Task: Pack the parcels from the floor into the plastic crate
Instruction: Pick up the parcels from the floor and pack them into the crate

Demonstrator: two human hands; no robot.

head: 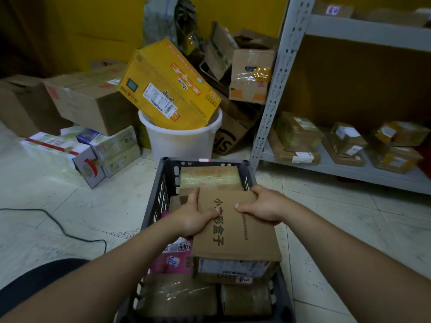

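Two taped parcels lie at the near end of the crate. Above them, the left hand and right hand both hold a flat brown box by its sides, over the other parcels inside. So the crate looks almost full. More boxes sit on the floor, so I think some packing is left.

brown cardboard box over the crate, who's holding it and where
Both hands hold the brown cardboard box at its far end: left hand on the left edge, right hand on the right corner.
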